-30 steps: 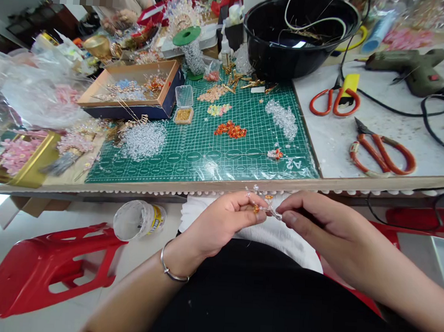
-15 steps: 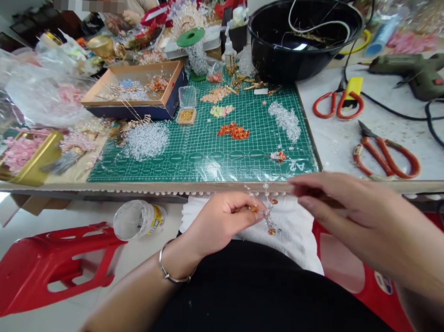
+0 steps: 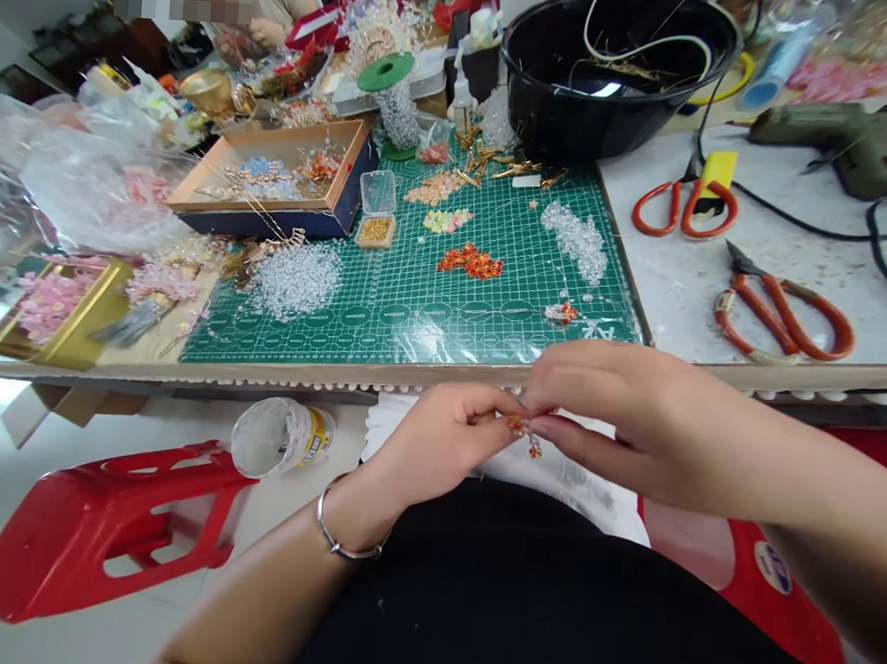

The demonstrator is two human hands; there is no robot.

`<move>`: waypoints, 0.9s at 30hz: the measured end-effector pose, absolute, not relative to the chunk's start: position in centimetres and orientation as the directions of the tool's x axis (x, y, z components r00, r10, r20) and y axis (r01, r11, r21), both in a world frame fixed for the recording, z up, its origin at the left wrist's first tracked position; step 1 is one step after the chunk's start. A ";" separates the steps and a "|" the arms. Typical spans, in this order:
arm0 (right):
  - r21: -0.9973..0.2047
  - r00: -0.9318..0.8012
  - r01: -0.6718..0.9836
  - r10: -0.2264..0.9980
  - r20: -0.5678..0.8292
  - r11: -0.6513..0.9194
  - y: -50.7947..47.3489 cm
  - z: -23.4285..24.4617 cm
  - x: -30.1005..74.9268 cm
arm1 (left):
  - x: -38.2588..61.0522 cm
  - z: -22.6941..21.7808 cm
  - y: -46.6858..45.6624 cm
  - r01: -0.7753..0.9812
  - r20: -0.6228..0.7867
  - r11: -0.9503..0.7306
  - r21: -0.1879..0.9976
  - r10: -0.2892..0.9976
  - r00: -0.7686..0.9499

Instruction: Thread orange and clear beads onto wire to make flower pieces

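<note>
Between thumb and forefinger, my left hand pinches a small beaded wire spray with orange and clear beads, held over my lap in front of the table edge. My right hand meets it from the right, thumb and fingertips closed on the spray's upper part; the exact spot is hidden by the fingers. On the green cutting mat beyond lie orange beads, clear beads, a heap of pale beads and another small orange and clear beaded piece.
Orange-handled pliers and scissors lie to the right, near a glue gun. A black basin stands behind the mat, a shallow box at left. A red stool and white tub are on the floor. A person sits across.
My right hand has moved left and closed its fingertips at the beaded spray. It was apart from it before. My left hand keeps its pinch.
</note>
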State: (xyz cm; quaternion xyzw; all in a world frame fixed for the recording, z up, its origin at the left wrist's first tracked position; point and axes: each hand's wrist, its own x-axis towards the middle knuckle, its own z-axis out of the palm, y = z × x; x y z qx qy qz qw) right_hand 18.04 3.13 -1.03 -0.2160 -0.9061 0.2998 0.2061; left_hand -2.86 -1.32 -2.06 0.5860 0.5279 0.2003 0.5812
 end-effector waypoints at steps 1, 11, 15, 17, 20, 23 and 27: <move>-0.583 -0.794 0.299 0.536 0.288 0.756 2.6 -1.2 18.2 | -2.9 -2.0 -1.2 0.372 -0.360 0.228 0.900 0.869 0.340; -0.607 -0.513 0.425 0.731 0.450 0.672 -0.4 -2.9 18.2 | -2.5 -2.3 -1.3 0.274 -0.223 0.164 0.948 0.955 0.198; -0.719 -0.446 0.425 0.819 0.362 0.550 -0.7 -3.4 17.9 | -2.7 -2.2 -2.1 0.373 -0.102 0.055 0.926 0.989 0.107; -0.765 -0.478 0.416 0.834 0.275 0.491 -0.5 -3.5 18.1 | -2.8 -2.0 -2.4 0.410 -0.027 -0.019 0.912 0.994 0.107; -0.720 -0.484 0.399 0.797 0.361 0.568 0.0 -3.0 18.6 | -2.7 -1.7 -2.3 0.417 -0.044 -0.015 0.909 0.990 0.133; -0.661 -0.494 0.349 0.729 0.473 0.665 0.3 -2.0 18.6 | -2.2 -1.6 -1.9 0.352 -0.175 0.101 0.930 0.967 0.183; -0.654 -0.627 0.356 0.690 0.362 0.667 0.1 -1.9 17.6 | -1.4 -1.7 -1.3 0.172 -0.249 0.207 0.963 0.929 0.274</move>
